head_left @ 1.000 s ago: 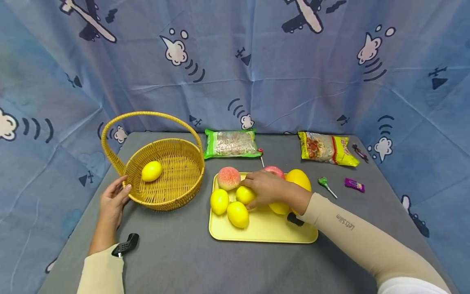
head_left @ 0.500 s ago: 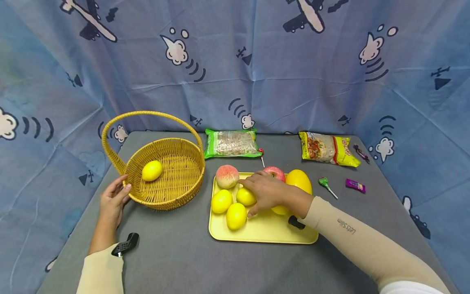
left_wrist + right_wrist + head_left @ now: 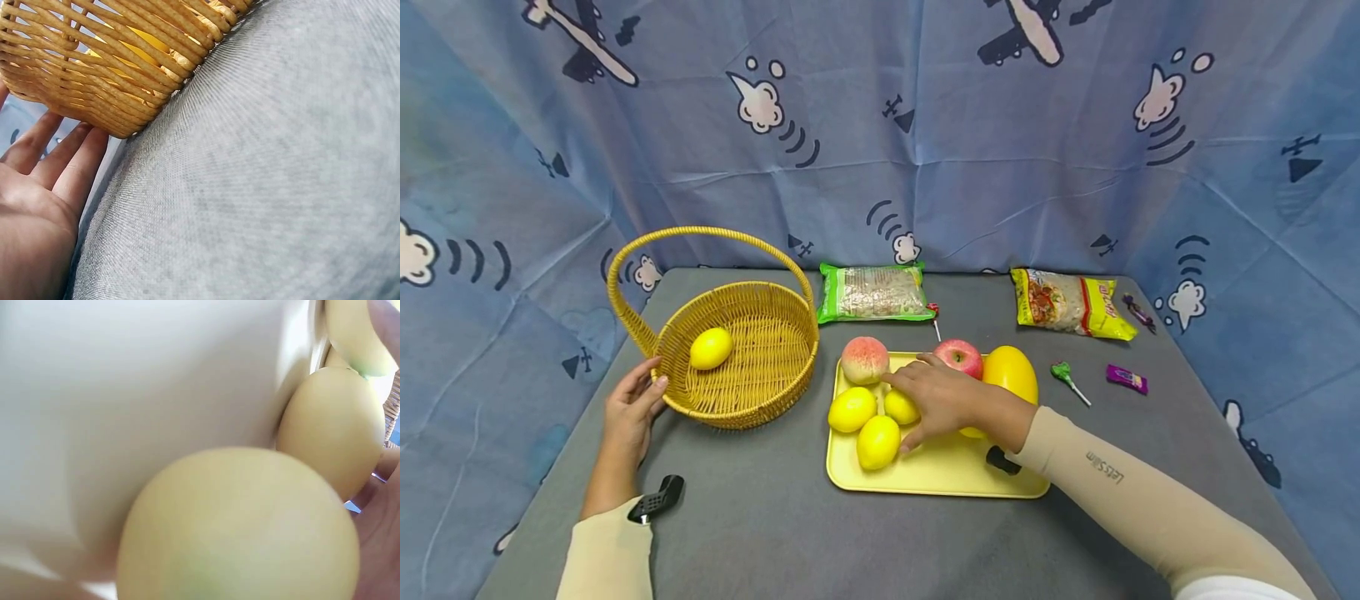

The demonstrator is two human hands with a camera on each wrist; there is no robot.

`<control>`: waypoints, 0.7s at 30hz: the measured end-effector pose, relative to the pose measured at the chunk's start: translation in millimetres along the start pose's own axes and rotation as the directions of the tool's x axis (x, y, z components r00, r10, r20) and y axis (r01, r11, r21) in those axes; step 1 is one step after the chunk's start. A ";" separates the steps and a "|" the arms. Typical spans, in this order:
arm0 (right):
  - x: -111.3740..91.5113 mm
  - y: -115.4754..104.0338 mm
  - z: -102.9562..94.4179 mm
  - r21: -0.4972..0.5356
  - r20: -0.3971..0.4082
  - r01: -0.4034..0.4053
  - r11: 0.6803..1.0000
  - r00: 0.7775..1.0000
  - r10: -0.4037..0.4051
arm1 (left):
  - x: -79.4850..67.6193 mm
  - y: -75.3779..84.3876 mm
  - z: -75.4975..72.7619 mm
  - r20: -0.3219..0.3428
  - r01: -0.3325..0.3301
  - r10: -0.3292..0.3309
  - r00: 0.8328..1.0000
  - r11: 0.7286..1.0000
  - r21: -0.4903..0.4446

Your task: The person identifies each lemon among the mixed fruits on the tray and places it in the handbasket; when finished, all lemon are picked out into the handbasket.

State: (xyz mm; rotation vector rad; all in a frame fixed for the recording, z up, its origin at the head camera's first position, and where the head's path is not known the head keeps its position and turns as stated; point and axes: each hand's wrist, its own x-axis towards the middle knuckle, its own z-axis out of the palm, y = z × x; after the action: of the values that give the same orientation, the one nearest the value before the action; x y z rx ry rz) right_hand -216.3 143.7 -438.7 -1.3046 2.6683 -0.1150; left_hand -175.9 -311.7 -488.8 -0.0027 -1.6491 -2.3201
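Note:
In the head view my left hand (image 3: pixel 632 412) touches the left rim of a yellow wicker basket (image 3: pixel 778 408); the left wrist view shows its straight fingers (image 3: pixel 78 169) against the woven wall. One lemon (image 3: pixel 711 348) lies inside the basket. My right hand (image 3: pixel 943 400) reaches over a pale yellow tray (image 3: pixel 940 479), fingers spread above a partly covered lemon (image 3: pixel 899 407). Its thumb is close to the front lemon (image 3: pixel 878 442); another lemon (image 3: pixel 852 409) lies to the left. A peach (image 3: pixel 865 360), a red apple (image 3: pixel 959 357) and a bigger yellow fruit (image 3: pixel 1011 373) sit along the tray's back.
Behind the tray lie a green-edged food packet (image 3: pixel 876 293) and a yellow packet (image 3: pixel 1071 304). A green lollipop (image 3: pixel 1069 382), a purple wrapped candy (image 3: pixel 1126 378), a dark wrapped candy (image 3: pixel 1139 313) and a red lollipop (image 3: pixel 935 321) lie nearby. A blue curtain (image 3: pixel 850 125) hangs behind.
The front lemon has shifted left and slightly nearer, and the left lemon has turned. The right hand's thumb has moved toward the tray's front. The left hand and basket have stayed put.

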 end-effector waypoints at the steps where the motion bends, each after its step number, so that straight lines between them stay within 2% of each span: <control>1: 0.1 -0.6 0.2 0.000 0.000 -0.004 1.000 1.000 0.004 | 0.0 -0.2 -0.3 0.000 0.001 -0.001 1.000 1.000 0.005; 12: -0.7 -7.5 5.1 -0.016 0.040 -0.017 1.000 0.999 0.017 | 0.1 -0.6 -1.4 -0.002 0.014 -0.014 1.000 1.000 0.019; 21: 0.8 -6.8 4.1 -0.006 0.029 0.022 1.000 0.999 -0.022 | 0.8 1.9 0.3 -0.012 0.027 -0.027 1.000 0.999 0.029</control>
State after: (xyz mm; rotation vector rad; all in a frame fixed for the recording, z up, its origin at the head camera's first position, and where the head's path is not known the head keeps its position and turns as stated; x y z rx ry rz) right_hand -210.7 138.9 -441.8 -1.3273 2.6327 -0.0904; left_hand -176.3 -312.2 -486.8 0.0395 -1.6880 -2.3109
